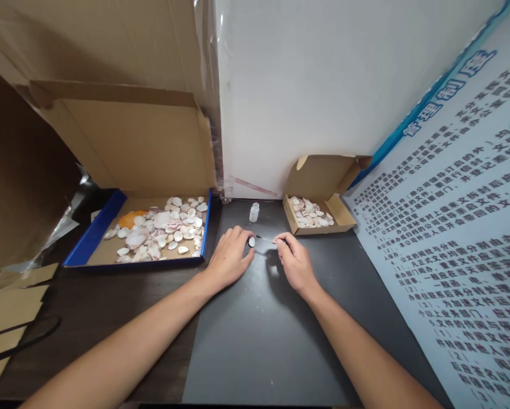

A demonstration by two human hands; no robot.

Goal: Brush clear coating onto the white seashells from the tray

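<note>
My left hand (231, 258) rests at the middle of the dark grey tabletop, thumb and forefinger closed around a small white shell (251, 242) with a dark edge. My right hand (295, 262) pinches a thin, pale stick like a fine brush (265, 238). Its dark tip points left, close to the shell; whether they touch I cannot tell. Just beyond both hands stands a small clear bottle (254, 213) with whitish contents.
To the left lies an open blue-edged cardboard box (138, 262) holding many shells and an orange piece. A smaller open cardboard box (323, 230) with shells sits at the back right. A white wall panel (255, 102) rises behind; a printed poster (459, 227) borders the right.
</note>
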